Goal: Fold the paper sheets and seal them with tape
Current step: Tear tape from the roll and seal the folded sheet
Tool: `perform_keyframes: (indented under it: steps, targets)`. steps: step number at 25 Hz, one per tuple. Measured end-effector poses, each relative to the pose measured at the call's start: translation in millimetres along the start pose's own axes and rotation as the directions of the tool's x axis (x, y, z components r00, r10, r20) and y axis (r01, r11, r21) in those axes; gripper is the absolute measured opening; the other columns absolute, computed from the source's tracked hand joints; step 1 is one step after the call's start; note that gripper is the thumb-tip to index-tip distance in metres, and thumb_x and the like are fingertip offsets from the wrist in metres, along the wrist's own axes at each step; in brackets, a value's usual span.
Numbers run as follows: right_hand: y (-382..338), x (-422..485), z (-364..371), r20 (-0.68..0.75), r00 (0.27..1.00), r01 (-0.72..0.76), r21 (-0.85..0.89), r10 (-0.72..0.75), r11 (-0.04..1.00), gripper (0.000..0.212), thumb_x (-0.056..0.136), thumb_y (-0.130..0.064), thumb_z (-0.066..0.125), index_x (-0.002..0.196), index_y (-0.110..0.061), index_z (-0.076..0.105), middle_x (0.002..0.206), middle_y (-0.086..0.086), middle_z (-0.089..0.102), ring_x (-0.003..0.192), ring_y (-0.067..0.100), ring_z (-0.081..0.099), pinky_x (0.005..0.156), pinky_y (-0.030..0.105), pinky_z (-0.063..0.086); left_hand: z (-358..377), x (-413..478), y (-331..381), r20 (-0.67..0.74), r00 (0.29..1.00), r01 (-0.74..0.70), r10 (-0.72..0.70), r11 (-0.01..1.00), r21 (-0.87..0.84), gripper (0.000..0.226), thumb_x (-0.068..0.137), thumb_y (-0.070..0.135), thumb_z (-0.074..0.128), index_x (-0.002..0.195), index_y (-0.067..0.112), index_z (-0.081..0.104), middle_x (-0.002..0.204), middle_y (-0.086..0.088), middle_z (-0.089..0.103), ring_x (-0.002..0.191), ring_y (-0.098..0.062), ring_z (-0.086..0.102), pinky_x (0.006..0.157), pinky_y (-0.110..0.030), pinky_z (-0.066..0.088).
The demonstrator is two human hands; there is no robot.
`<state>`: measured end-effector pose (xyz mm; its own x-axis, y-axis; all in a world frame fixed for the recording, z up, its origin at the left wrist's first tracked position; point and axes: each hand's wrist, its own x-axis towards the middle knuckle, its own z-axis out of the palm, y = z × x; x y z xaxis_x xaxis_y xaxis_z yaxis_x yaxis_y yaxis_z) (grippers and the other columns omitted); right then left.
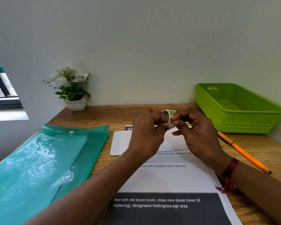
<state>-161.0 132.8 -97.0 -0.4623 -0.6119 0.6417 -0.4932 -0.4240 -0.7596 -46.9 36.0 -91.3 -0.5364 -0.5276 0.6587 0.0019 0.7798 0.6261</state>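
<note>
Two hands meet above the middle of the wooden table [104, 114] and together they hold one small roll of tape [169, 114], which is lifted in the air over the papers. The left hand [146, 132] pinches the roll from its left side with curled fingers, and the right hand [199, 132] pinches its lower right edge between thumb and fingertips. Under the hands lies one white folded paper [120, 143], and nearer to the person a printed sheet [169, 179] on top of others; how many are below it I cannot tell. On the left lies one teal plastic folder [44, 159], on the right one green basket [234, 125] and one orange pen [243, 151] beside it. One flower pot [76, 104] stands at the wall
</note>
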Motion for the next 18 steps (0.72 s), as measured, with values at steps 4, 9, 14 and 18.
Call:
perform_keyframes:
  steps: [4, 9, 14, 18]
  targets:
    - [0.1, -0.1, -0.7, 0.006, 1.0, 0.006, -0.009, -0.006, 1.0, 0.028, 0.089, -0.001, 0.063, 0.088, -0.03, 0.065, 0.085, -0.015, 0.067, 0.086, 0.008, 0.065, 0.06, 0.03, 0.059, 0.1, 0.8, 0.1, 0.01, 1.0, -0.004, 0.004, 1.0, 0.022, 0.008, 0.08, 0.019, 0.076, 0.081, 0.013, 0.072, 0.088, 0.004, 0.064, 0.079, -0.006, 0.058, 0.066, -0.03, 0.053]
    - [1.5, 0.7, -0.3, 0.006, 1.0, -0.007, -0.01, 0.007, 1.0, 0.031, 0.088, -0.001, 0.064, 0.084, -0.031, 0.067, 0.085, -0.015, 0.067, 0.087, 0.012, 0.066, 0.059, 0.028, 0.058, 0.0, 0.7, -1.7, 0.0, 1.0, -0.01, 0.01, 1.0, 0.026, 0.008, 0.079, 0.018, 0.077, 0.079, 0.013, 0.071, 0.088, 0.006, 0.063, 0.079, -0.004, 0.057, 0.065, -0.02, 0.049]
    - [1.4, 0.6, -1.0, 0.001, 1.0, -0.009, -0.006, 0.009, 1.0, 0.028, 0.087, 0.0, 0.064, 0.083, -0.027, 0.064, 0.082, -0.014, 0.066, 0.083, 0.01, 0.064, 0.059, 0.03, 0.058, 1.4, 1.3, -4.0, -0.001, 1.0, -0.02, 0.02, 1.0, 0.018, 0.009, 0.079, 0.018, 0.077, 0.08, 0.011, 0.072, 0.087, 0.002, 0.065, 0.078, -0.006, 0.058, 0.064, -0.018, 0.048]
    - [-0.1, 0.6, -1.1, 0.005, 1.0, 0.002, -0.028, -0.002, 1.0, 0.027, 0.088, 0.0, 0.063, 0.092, -0.027, 0.061, 0.078, -0.02, 0.064, 0.079, 0.003, 0.063, 0.057, 0.028, 0.058, 1.6, 1.5, -4.9, 0.009, 1.0, -0.014, 0.014, 1.0, -0.002, 0.009, 0.079, 0.019, 0.077, 0.082, 0.011, 0.073, 0.089, 0.002, 0.064, 0.082, -0.004, 0.057, 0.064, -0.015, 0.049]
